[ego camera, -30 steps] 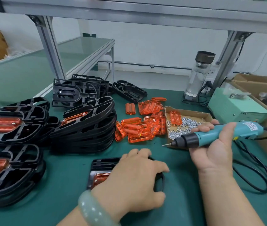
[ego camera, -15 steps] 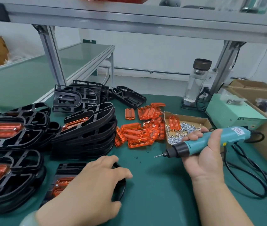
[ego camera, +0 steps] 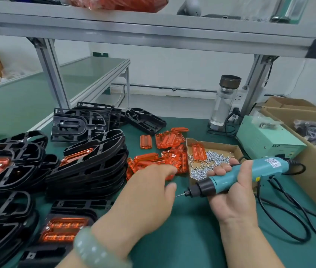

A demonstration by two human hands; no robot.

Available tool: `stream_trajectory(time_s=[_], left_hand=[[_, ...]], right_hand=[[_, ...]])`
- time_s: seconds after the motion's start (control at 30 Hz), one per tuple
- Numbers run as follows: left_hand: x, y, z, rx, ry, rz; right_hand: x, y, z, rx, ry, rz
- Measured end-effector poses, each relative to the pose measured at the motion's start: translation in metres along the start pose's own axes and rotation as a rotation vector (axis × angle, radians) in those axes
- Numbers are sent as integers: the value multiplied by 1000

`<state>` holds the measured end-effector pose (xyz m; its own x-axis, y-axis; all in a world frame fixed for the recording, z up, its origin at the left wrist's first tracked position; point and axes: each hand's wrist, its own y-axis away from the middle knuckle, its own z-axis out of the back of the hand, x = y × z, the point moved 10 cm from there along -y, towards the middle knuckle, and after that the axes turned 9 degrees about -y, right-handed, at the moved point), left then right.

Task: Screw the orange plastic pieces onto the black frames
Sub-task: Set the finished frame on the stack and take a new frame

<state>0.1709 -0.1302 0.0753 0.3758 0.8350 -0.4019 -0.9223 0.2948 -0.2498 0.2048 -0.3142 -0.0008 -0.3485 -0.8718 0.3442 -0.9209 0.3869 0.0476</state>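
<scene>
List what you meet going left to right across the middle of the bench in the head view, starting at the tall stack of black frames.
Stack of black frames → loose orange pieces → cardboard tray of screws → pale green power box → open cardboard carton.

A clear glass bottle with a dark brown lid (ego camera: 223, 105) stands at centre right on the dark green desk (ego camera: 192, 238). It is just left of a pale green metal power box (ego camera: 265, 140), and loose black cables (ego camera: 304, 167) loop below that box. Open brown cardboard boxes (ego camera: 315, 157) fill the right edge, and a grey aluminium shelf frame (ego camera: 153, 33) spans the top.
</scene>
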Motion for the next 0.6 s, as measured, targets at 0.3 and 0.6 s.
stream_trajectory(time_s=[0.3, 0.6], left_hand=[[33, -128, -45, 0, 17, 330], [94, -197, -78, 96, -290, 439]], right_hand=[[4, -12, 11, -58, 47, -11], [-10, -17, 12, -41, 52, -51]])
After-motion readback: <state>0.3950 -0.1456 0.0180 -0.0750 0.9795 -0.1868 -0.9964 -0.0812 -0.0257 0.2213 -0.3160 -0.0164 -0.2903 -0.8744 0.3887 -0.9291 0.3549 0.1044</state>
